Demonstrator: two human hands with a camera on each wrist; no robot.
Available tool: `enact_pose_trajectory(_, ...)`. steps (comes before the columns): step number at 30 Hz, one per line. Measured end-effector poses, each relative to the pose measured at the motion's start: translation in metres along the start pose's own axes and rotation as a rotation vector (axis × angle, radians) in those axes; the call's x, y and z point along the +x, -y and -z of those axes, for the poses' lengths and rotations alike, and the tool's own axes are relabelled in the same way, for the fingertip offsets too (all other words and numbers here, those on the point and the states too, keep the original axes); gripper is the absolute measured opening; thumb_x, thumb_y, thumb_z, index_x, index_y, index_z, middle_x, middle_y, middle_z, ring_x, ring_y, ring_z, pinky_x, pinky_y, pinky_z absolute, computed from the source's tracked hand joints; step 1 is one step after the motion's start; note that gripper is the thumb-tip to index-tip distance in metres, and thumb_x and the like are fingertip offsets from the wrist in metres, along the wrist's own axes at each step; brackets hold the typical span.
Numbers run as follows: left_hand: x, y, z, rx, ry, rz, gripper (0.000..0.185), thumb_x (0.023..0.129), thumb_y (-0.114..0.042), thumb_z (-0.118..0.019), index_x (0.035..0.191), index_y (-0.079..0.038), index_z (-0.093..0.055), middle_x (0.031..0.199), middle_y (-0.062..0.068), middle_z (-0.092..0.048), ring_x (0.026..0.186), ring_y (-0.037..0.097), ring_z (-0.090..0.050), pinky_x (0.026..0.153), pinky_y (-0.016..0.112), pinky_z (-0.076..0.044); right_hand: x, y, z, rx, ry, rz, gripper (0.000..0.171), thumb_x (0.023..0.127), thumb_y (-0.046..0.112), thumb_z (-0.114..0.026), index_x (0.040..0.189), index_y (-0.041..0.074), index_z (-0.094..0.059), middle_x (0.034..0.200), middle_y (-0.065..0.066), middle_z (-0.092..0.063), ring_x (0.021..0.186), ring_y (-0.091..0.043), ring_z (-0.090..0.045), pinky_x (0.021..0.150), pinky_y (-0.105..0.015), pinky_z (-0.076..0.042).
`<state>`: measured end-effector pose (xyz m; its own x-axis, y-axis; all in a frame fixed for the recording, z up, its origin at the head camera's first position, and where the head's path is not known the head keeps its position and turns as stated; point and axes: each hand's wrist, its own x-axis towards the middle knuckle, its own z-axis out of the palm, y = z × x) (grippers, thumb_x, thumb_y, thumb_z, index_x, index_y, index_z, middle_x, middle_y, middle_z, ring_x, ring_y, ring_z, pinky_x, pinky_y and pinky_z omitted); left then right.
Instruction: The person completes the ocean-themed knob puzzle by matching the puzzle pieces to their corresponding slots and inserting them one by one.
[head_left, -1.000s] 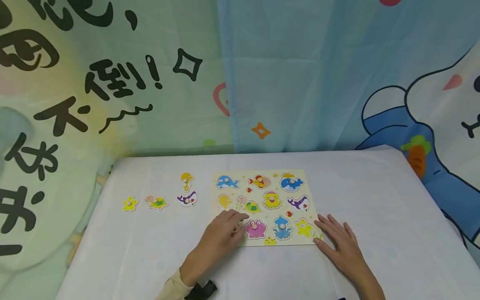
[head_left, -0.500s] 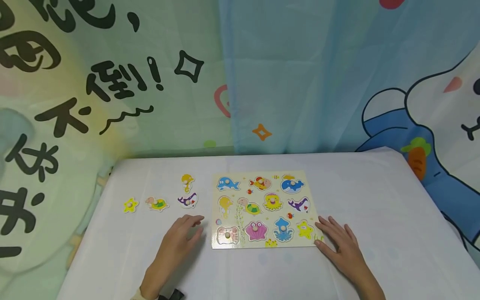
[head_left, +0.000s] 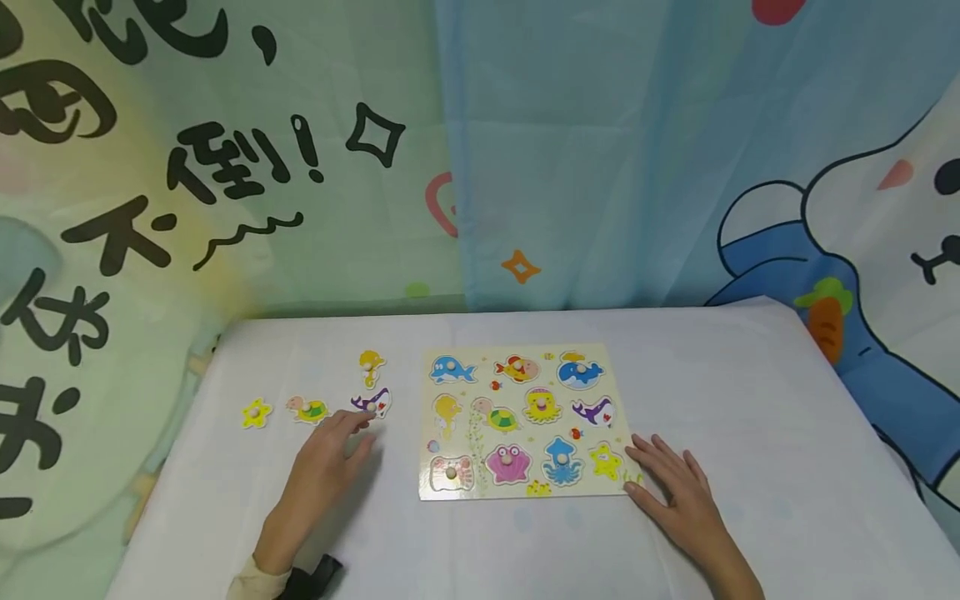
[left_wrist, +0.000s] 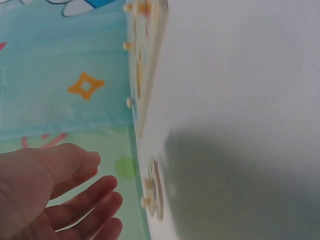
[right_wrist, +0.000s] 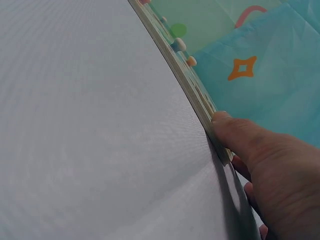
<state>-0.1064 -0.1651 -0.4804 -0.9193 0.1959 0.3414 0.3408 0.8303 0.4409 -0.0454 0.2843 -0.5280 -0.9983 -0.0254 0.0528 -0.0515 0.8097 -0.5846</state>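
Observation:
In the head view, a sea-animal peg puzzle board [head_left: 429, 425] lies flat on the white table. My left hand [head_left: 318, 467] hovers left of it, fingers loosely bent and holding nothing, its fingertips just in front of a purple-and-white whale piece [head_left: 382, 402]. The left wrist view shows this hand [left_wrist: 65, 195] apart from the knobbed pieces [left_wrist: 155, 192]. At the board's lower right corner rests my right hand [head_left: 678, 500], fingers extended. In the right wrist view its thumb [right_wrist: 240, 132] touches the board's edge [right_wrist: 192, 97]; the other fingers are partly hidden.
A yellow seahorse piece [head_left: 371, 367] lies behind the whale piece. Farther left are a turtle piece [head_left: 309, 409] and a yellow star piece [head_left: 257, 413]. Several knobbed pieces, among them a pink shell-like one [head_left: 508, 465], sit in the board. A printed curtain [head_left: 555, 167] hangs behind the table.
My left hand has left the board's lower left area and moved left, then forward to the whale piece. The right hand stays at the board's corner.

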Motion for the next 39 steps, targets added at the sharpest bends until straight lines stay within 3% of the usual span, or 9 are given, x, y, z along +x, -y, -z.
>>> enact_pose_trajectory(6,0.024,0.024,0.001,0.029,0.031,-0.046,0.03,0.08,-0.002,-0.074,0.109,-0.002,-0.068,0.095,0.012,-0.067,0.087,0.025,-0.063,0.071,0.039,-0.053,-0.001,0.001,-0.001,-0.003,-0.025,0.016,0.049,0.089,0.034,-0.067,0.131,0.01,-0.058,0.144,-0.019,-0.05,0.14,-0.043,-0.032,0.119,-0.059,-0.001)
enact_pose_trajectory(13,0.063,0.042,-0.008,0.028,0.142,0.038,0.033,0.087,-0.006,-0.068,0.117,0.007,-0.064,0.106,0.02,-0.064,0.094,0.032,-0.062,0.083,0.045,-0.053,-0.001,-0.001,-0.001,0.006,-0.02,0.014,0.049,0.089,0.033,-0.068,0.13,0.01,-0.058,0.144,-0.019,-0.05,0.14,-0.043,-0.031,0.118,-0.06,-0.002)
enact_pose_trajectory(16,0.077,0.048,-0.014,0.037,0.193,0.043,0.029,0.089,-0.008,-0.065,0.113,0.007,-0.066,0.101,0.02,-0.064,0.089,0.029,-0.062,0.08,0.044,-0.053,-0.002,-0.001,-0.001,0.005,-0.019,0.007,0.048,0.089,0.034,-0.067,0.13,0.01,-0.058,0.144,-0.019,-0.05,0.139,-0.044,-0.032,0.118,-0.061,-0.002)
enact_pose_trajectory(21,0.09,0.057,-0.022,0.03,0.238,0.053,0.02,0.088,-0.009,-0.068,0.102,0.005,-0.069,0.089,0.015,-0.065,0.079,0.024,-0.059,0.074,0.041,-0.051,-0.002,-0.001,-0.002,0.002,-0.023,0.016,0.048,0.088,0.034,-0.068,0.13,0.012,-0.059,0.144,-0.018,-0.051,0.139,-0.044,-0.033,0.117,-0.061,-0.003)
enact_pose_trajectory(26,0.102,0.064,-0.024,-0.011,0.299,0.105,0.02,0.091,-0.011,-0.065,0.104,0.004,-0.068,0.09,0.013,-0.063,0.08,0.021,-0.055,0.074,0.036,-0.049,-0.001,-0.001,-0.001,-0.007,-0.024,0.013,0.049,0.088,0.034,-0.068,0.13,0.011,-0.058,0.144,-0.018,-0.05,0.14,-0.043,-0.032,0.118,-0.061,-0.003)
enact_pose_trajectory(29,0.107,0.059,-0.021,-0.02,0.334,0.114,0.019,0.093,-0.011,-0.062,0.103,0.004,-0.068,0.09,0.012,-0.062,0.08,0.02,-0.053,0.073,0.033,-0.047,-0.001,-0.001,0.0,-0.01,-0.023,0.013,0.049,0.089,0.034,-0.067,0.131,0.01,-0.058,0.144,-0.018,-0.05,0.14,-0.043,-0.032,0.118,-0.061,-0.002)
enact_pose_trajectory(32,0.105,0.047,-0.017,-0.018,0.338,0.062,0.018,0.092,-0.01,-0.063,0.1,0.005,-0.068,0.088,0.013,-0.062,0.078,0.02,-0.054,0.071,0.034,-0.048,-0.001,-0.002,0.001,-0.015,-0.031,0.021,0.049,0.088,0.033,-0.068,0.131,0.01,-0.058,0.144,-0.018,-0.05,0.14,-0.042,-0.032,0.118,-0.06,-0.002)
enact_pose_trajectory(36,0.096,0.026,-0.017,0.009,0.327,-0.021,0.013,0.089,-0.01,-0.067,0.092,0.003,-0.069,0.084,0.011,-0.063,0.075,0.018,-0.055,0.068,0.032,-0.048,-0.001,-0.002,0.0,-0.011,-0.037,0.028,0.048,0.088,0.033,-0.068,0.13,0.01,-0.059,0.144,-0.018,-0.051,0.139,-0.042,-0.032,0.118,-0.06,-0.003)
enact_pose_trajectory(39,0.086,0.011,-0.019,0.033,0.317,-0.025,0.011,0.087,-0.011,-0.07,0.09,-0.001,-0.07,0.081,0.008,-0.062,0.074,0.016,-0.052,0.067,0.029,-0.046,-0.001,-0.002,-0.001,-0.008,-0.033,0.03,0.048,0.088,0.033,-0.068,0.13,0.011,-0.059,0.143,-0.018,-0.051,0.139,-0.042,-0.033,0.118,-0.06,-0.003)
